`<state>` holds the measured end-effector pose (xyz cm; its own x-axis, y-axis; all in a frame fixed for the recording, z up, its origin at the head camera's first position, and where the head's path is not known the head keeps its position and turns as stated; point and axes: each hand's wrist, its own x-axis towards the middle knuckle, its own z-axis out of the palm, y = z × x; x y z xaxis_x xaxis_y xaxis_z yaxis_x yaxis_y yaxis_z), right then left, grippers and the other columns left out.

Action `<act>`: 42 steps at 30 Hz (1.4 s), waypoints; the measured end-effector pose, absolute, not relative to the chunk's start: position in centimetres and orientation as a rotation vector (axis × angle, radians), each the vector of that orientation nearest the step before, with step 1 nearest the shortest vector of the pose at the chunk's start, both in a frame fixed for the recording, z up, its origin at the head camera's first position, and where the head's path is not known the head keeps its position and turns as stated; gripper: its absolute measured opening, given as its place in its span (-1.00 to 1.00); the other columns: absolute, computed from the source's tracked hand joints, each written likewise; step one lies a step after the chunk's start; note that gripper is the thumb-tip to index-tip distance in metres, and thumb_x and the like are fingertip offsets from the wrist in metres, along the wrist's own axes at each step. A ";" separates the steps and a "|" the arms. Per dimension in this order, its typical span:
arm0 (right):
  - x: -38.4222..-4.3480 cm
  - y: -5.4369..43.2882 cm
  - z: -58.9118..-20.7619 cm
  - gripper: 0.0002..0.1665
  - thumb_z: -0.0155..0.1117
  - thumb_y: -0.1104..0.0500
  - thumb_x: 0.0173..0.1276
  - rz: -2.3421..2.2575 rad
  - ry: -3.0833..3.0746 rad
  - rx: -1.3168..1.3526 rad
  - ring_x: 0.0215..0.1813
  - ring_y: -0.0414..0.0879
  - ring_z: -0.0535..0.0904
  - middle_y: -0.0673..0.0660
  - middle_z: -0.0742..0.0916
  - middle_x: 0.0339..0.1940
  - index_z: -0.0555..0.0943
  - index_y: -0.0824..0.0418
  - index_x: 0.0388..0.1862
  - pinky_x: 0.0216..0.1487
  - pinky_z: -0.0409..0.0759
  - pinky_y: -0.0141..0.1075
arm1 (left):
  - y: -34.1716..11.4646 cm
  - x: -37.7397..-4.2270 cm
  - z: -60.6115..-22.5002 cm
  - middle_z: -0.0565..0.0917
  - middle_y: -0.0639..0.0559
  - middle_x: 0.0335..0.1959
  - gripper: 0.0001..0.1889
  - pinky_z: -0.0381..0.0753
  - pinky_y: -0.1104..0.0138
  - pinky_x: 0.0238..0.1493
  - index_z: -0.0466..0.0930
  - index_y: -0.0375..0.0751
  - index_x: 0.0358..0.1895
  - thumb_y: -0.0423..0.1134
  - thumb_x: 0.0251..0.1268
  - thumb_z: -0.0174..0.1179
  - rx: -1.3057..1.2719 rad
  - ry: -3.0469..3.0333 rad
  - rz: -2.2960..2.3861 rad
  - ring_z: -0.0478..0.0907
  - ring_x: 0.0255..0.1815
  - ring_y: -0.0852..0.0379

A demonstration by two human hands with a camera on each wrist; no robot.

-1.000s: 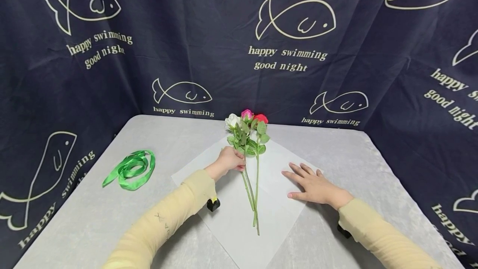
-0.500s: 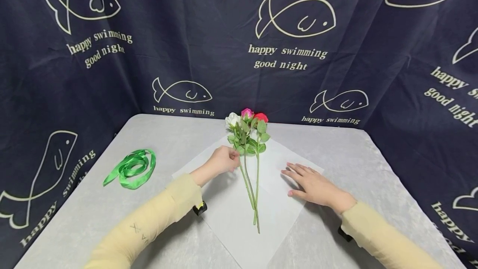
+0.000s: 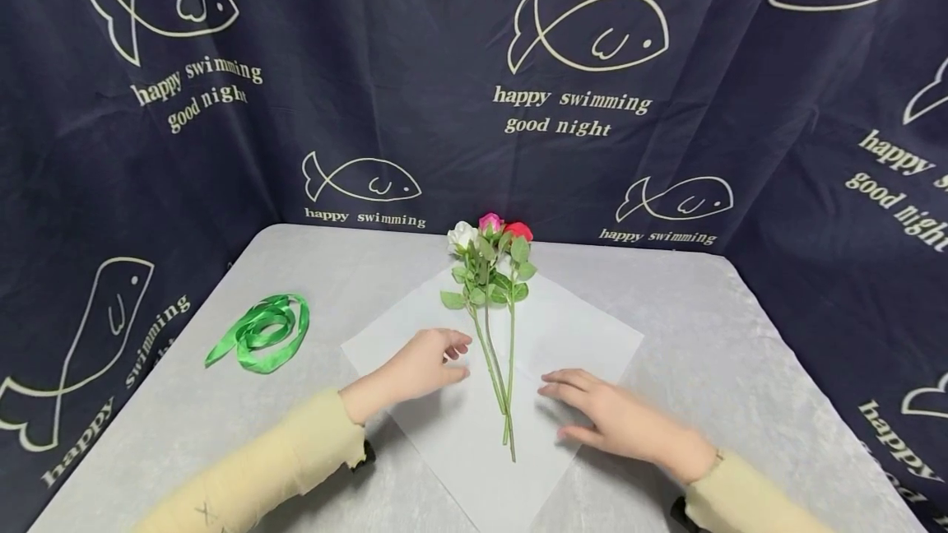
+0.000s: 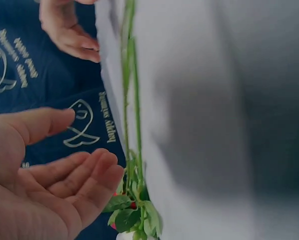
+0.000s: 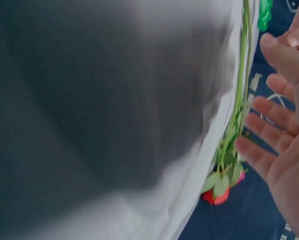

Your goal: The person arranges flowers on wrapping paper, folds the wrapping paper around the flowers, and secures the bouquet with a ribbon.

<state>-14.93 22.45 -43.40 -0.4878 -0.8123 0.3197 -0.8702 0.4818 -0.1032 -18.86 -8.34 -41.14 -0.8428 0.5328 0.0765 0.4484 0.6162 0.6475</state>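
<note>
Three long-stemmed roses lie together on a white square sheet (image 3: pixel 415 336): a white rose (image 3: pixel 462 238), a pink rose (image 3: pixel 490 224) and a red rose (image 3: pixel 520 231). Their green stems (image 3: pixel 511 368) cross near the lower ends. My left hand (image 3: pixel 420 362) hovers just left of the stems, thumb and fingers apart, holding nothing. On the other side, my right hand (image 3: pixel 615 414) is over the sheet's right part, its fingers loosely extended toward the stems and apart from them. Both wrist views show the palms bare, with the stems (image 4: pixel 132 85) beyond the fingers.
A loosely coiled green ribbon (image 3: pixel 270 331) lies on the grey table cover (image 3: pixel 311 270) at the left. Behind the table hangs a dark blue curtain (image 3: pixel 459 105) with fish drawings and lettering; the flower heads lie close to it.
My left hand has let go of the white rose's stem and drawn back toward me and left. The right hand has lifted off the sheet and shifted slightly nearer to me.
</note>
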 end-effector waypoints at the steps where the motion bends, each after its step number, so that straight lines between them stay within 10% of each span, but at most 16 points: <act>1: -14.6 22.3 -43.4 -0.36 0.43 -0.06 0.09 0.388 -2.480 1.483 0.18 -0.02 0.49 0.13 0.57 0.16 0.52 0.14 0.13 0.18 0.49 -0.20 | -8.4 -18.4 -41.2 0.65 -0.15 -0.07 -0.50 0.59 0.25 -0.04 0.50 -0.41 0.12 -0.25 0.10 0.31 0.854 2.721 0.993 0.59 -0.10 0.03; 9: -12.9 21.2 -43.6 -0.25 0.30 -0.30 0.09 0.343 -2.378 1.763 0.24 -0.03 0.45 0.08 0.54 0.22 0.48 0.07 0.18 0.23 0.45 -0.22 | -9.0 -15.1 -42.1 0.50 -0.02 0.22 -0.30 0.31 0.22 0.33 0.42 -0.23 0.24 0.00 0.01 0.36 1.257 2.699 0.545 0.39 0.26 0.06; 22: -12.4 20.4 -44.3 -0.48 0.21 -0.28 0.21 0.168 -2.334 1.820 0.18 -0.14 0.49 -0.01 0.58 0.14 0.56 0.01 0.00 0.09 0.51 -0.23 | -8.6 -11.7 -42.9 0.33 0.03 0.34 -0.13 0.34 0.20 0.29 0.28 -0.10 0.34 0.28 -0.01 0.28 1.769 2.501 0.115 0.20 0.40 0.08; 35: -12.5 20.0 -44.2 -0.89 0.28 0.17 0.27 0.329 -2.312 1.757 0.05 -0.14 0.60 -0.02 0.68 -0.04 0.57 0.07 -0.22 0.04 0.56 -0.33 | -8.5 -12.0 -43.5 0.49 0.03 0.18 -0.46 0.51 0.27 0.10 0.46 -0.10 0.11 0.19 0.21 0.14 1.830 2.593 0.035 0.42 0.23 0.11; 42: -13.5 20.1 -43.8 -0.91 0.16 0.27 0.36 0.757 -2.449 1.679 -0.30 -0.41 0.54 -0.10 0.67 -0.32 0.58 0.12 -0.22 -0.24 0.49 -0.63 | -8.0 -13.1 -42.8 0.66 0.18 -0.26 -0.77 0.56 0.40 -0.11 0.62 -0.07 -0.15 -0.03 0.31 0.13 1.544 2.570 0.422 0.56 -0.18 0.33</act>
